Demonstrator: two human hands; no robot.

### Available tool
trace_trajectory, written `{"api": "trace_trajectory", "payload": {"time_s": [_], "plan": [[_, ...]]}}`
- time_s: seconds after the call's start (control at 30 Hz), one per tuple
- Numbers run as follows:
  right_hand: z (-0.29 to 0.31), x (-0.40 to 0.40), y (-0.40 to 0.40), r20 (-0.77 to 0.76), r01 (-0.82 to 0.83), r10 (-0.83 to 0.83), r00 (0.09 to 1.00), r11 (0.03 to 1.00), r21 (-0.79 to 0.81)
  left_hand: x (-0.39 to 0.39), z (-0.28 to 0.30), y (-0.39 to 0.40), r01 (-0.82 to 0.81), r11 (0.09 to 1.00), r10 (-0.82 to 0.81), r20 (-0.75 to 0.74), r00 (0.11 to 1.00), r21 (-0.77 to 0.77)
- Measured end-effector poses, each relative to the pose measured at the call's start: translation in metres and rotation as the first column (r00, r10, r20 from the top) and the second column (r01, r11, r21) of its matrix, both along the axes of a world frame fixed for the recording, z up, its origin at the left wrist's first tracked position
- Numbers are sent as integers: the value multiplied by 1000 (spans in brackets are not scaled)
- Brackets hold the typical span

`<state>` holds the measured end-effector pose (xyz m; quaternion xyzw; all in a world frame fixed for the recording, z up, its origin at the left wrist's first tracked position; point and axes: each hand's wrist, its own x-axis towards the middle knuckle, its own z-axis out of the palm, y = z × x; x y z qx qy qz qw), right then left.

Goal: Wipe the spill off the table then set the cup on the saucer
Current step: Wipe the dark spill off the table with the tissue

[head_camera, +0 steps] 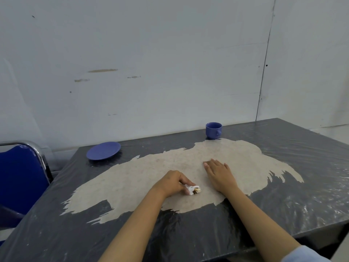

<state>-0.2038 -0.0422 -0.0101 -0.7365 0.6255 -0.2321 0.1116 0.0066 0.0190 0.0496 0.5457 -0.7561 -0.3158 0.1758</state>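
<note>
My left hand [171, 183] grips a crumpled white tissue [192, 189] with a brown stain on its tip, pressed to the table's worn beige patch near the middle. Flat on that patch just to the right lies my right hand [220, 173], fingers straight, holding nothing. A blue cup [213, 130] stands upright at the far side of the table, its handle toward me. The blue saucer [103, 150] sits apart from it at the far left, with nothing on it. No separate wet spill shows beyond the stain on the tissue.
The table [294, 195] is dark grey with a large beige worn area and a plastic film. A blue chair [20, 178] with a chrome frame stands at the left edge. A pale wall runs behind the table.
</note>
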Motion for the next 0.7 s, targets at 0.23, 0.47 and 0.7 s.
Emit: {"api": "trace_trajectory", "payload": {"time_s": [0.23,0.47,0.7], "plan": [[0,0,-1,-6,1,-1,1000,1000,-1,-6,-9,-2,17,990,-6,79,997,-141],[-2,0,-2,-10,-4,4,1000,1000,0,-3,-14,6,-19,980,17,-11,1000,-199],[-3,-1,-3,2,-8,8,1000,1000,10,7,-16,2,-62,985,47,-90,995,-163]]}}
